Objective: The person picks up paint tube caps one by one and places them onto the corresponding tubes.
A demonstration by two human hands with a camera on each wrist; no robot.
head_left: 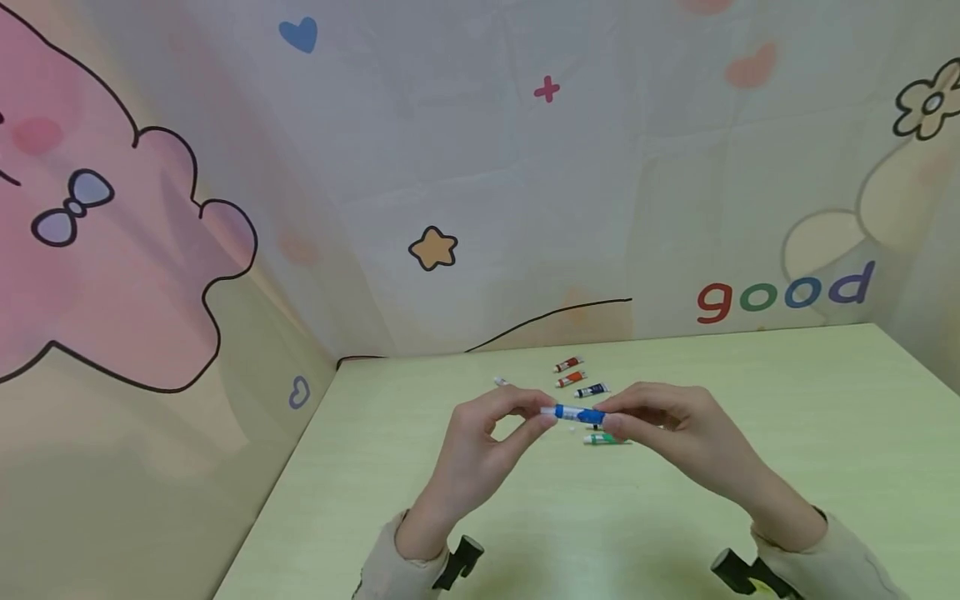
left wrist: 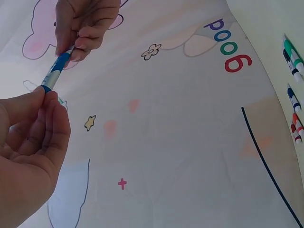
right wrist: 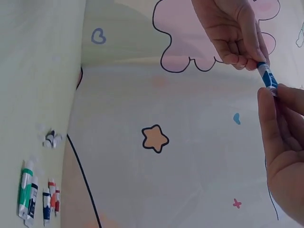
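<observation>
A small blue and white paint tube (head_left: pixel 579 414) is held nearly level between both hands, above the table in the head view. My left hand (head_left: pixel 476 446) pinches its white-capped left end between thumb and fingertips. At the opposite end, the thumb and fingers of my right hand (head_left: pixel 693 433) grip the tube. Seen from the left wrist, the tube (left wrist: pixel 53 75) slants between the two hands, its ends covered by fingertips. The right wrist view shows the tube's printed blue and white side (right wrist: pixel 267 76).
Behind the hands, a red tube (head_left: pixel 568 364), an orange tube (head_left: pixel 571 379) and a dark blue tube (head_left: pixel 591 391) lie on the pale green table (head_left: pixel 375 483). A green tube (head_left: pixel 604 439) lies nearer. Several small white pieces (right wrist: pixel 51 138) lie together. A printed backdrop (head_left: pixel 487 150) rises behind.
</observation>
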